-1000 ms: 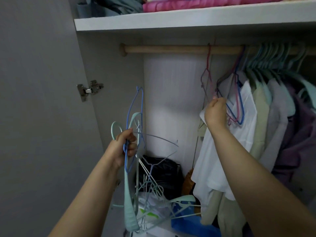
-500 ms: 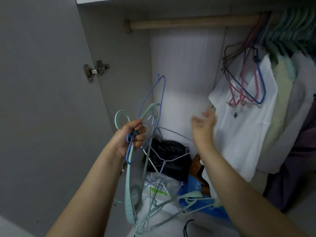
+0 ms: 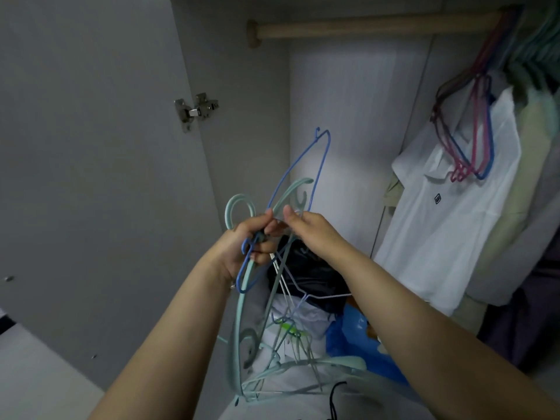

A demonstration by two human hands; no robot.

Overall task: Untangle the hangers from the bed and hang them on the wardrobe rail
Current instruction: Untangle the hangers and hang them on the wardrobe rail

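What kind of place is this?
Likely the inside of a bedroom wardrobe: a wooden rail runs across the top, shirts hang from it, and a door hinge sits on the side.

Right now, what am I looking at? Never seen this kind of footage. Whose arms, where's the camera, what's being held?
No machine here: these are a person's two bare arms, filmed by one wide-angle camera worn on their head, looking forward and down into an open wardrobe. The left hand grips a tangled bundle of mint-green plastic and thin blue and white wire hangers, which dangles below it. The right hand pinches a wire at the top of that bundle. Across the top runs the round wooden wardrobe rail. At right, empty red and blue wire hangers hang in front of a white polo shirt. Below lie a black bag and a blue plastic bag.
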